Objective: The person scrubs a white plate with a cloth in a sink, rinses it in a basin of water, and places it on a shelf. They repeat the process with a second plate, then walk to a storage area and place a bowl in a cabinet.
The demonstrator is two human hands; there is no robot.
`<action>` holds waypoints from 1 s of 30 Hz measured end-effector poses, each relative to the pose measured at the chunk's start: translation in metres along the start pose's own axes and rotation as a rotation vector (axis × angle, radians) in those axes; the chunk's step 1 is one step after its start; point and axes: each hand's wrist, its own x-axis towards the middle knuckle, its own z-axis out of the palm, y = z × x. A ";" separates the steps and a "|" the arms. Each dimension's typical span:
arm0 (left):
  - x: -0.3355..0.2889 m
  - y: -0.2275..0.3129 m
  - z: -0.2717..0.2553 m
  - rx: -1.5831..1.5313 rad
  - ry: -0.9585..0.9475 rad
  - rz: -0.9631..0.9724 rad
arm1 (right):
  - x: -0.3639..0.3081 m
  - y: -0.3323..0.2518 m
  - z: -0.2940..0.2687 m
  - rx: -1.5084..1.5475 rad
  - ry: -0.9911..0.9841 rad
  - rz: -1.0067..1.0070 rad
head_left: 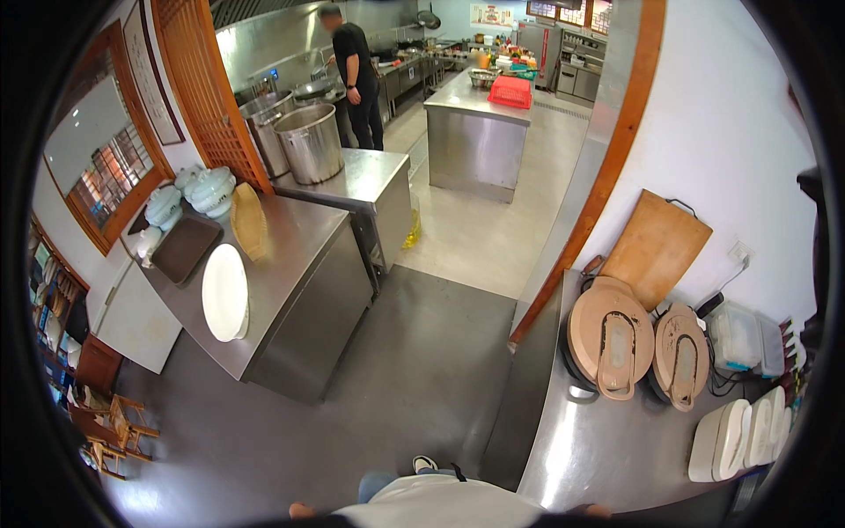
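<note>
Only a small bit of my left hand (302, 510) shows at the lower edge, to the left of my white top. At the lower edge on the other side, a sliver of my right hand (598, 510) appears, near the front of the right-hand steel counter (563, 471). The fingers of both are out of sight, so what they hold, if anything, is hidden. On the left steel counter (277, 308) lie a white oval dish (226, 293), a dark brown tray (186, 250) and a tan boat-shaped basket (250, 223).
Pale lidded tureens (211, 192) stand behind the tray. Large steel pots (310, 145) rest on a farther table. A person (356, 75) in black stands by the stoves. A red basket (510, 91) sits on the middle counter. At right are brown-lidded cookers (610, 339) and a wooden board (657, 246).
</note>
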 end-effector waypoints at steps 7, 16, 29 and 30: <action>0.089 0.070 -0.091 0.071 -0.086 0.001 | 0.137 -0.199 -0.067 0.100 0.193 -0.164; 0.308 0.348 -0.284 -0.104 0.161 0.384 | 0.260 -0.375 -0.173 0.107 0.187 -0.119; 0.362 0.804 -0.426 0.045 -0.032 1.042 | 0.381 -0.444 -0.278 0.315 0.144 0.065; 0.364 0.821 -0.422 0.059 -0.068 1.054 | 0.394 -0.442 -0.279 0.332 0.128 0.081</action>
